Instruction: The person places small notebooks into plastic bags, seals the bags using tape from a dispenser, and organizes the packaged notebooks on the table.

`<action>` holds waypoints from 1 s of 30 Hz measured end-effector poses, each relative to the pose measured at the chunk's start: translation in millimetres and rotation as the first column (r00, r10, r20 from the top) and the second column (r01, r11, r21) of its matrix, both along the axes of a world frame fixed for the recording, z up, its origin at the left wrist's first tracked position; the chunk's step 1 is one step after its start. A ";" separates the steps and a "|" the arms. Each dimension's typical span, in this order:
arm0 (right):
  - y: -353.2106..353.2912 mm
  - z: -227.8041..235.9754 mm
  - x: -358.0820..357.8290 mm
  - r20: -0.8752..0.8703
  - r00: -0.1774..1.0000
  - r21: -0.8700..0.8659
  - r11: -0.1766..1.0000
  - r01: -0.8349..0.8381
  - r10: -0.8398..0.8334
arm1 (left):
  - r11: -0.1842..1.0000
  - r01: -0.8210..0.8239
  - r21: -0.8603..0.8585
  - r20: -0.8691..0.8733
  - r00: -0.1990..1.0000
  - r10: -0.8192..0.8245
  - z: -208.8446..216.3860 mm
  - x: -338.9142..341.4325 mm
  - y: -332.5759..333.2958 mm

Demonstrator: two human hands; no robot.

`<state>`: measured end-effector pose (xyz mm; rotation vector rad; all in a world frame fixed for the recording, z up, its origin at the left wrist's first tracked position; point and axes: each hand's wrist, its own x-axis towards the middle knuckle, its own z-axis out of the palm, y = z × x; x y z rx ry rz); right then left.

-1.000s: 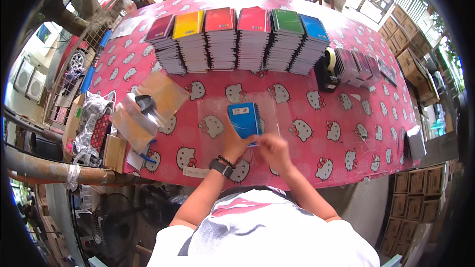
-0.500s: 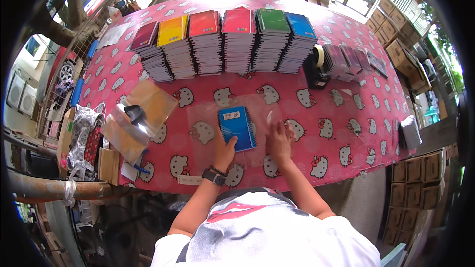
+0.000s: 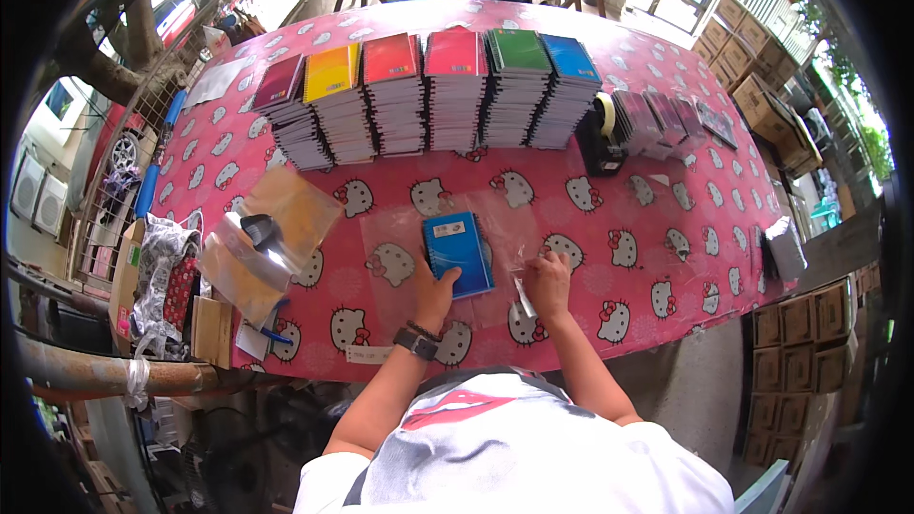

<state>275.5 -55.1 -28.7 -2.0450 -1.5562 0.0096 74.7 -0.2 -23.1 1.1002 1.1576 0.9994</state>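
Note:
A blue spiral notebook (image 3: 458, 255) with a small white label near its top lies in front of me, wire binding on its left side. My left hand (image 3: 436, 291) grips its lower left edge, thumb on the cover. Beneath the notebook spreads a clear plastic bag (image 3: 388, 300), its outline faint against the tablecloth. To the right, my right hand (image 3: 547, 287) has its fingers pinched together at the plastic's right edge. A shiny whitish strip (image 3: 523, 299) of it shows beside those fingers.
Tall notebook stacks (image 3: 428, 105) in several colours line the far side. A black tape dispenser (image 3: 602, 145) and dark wrapped packs (image 3: 657, 124) stand right of them. Plastic sleeves with brown sheets (image 3: 271, 228) lie left, near a blue pen (image 3: 276, 336). Cartons (image 3: 800, 352) are stacked at right.
The notebook's binding now shows on its left side instead of its right. My right hand has closed its fingers at the plastic's edge, where a whitish strip now shows.

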 end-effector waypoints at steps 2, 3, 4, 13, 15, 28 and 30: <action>1.8 19.9 -8.4 -0.017 0.998 0.079 0.995 -0.055 0.057 | 1.000 -0.020 0.013 -0.048 0.999 0.021 1.5 -3.4 0.9; 1.7 29.2 -11.5 -0.014 0.995 0.156 0.983 -0.095 0.098 | 0.998 -0.058 0.018 -0.061 0.996 0.059 1.5 -1.7 -1.9; 0.6 35.1 -9.5 -0.002 0.992 0.231 0.965 -0.122 0.126 | 0.996 -0.084 0.023 -0.068 0.994 0.085 2.7 2.6 -3.0; -12.7 37.1 5.0 -0.981 0.154 -0.128 0.990 -0.057 -0.118 | 0.979 -0.116 -0.165 0.062 0.990 0.128 6.7 3.1 6.9; -11.1 45.9 -23.7 -0.871 0.474 0.069 0.987 -0.143 0.129 | 0.997 -0.063 -0.041 -0.168 0.984 0.056 23.7 5.2 20.1; -16.2 68.6 -76.3 -0.138 0.822 0.134 0.833 -0.537 0.552 | 0.933 0.191 0.304 -0.666 0.743 0.065 65.0 32.2 105.8; -19.7 66.1 -80.2 -0.140 0.797 0.128 0.809 -0.574 0.588 | 0.887 -0.054 0.459 -0.445 0.850 0.283 42.2 -8.5 118.1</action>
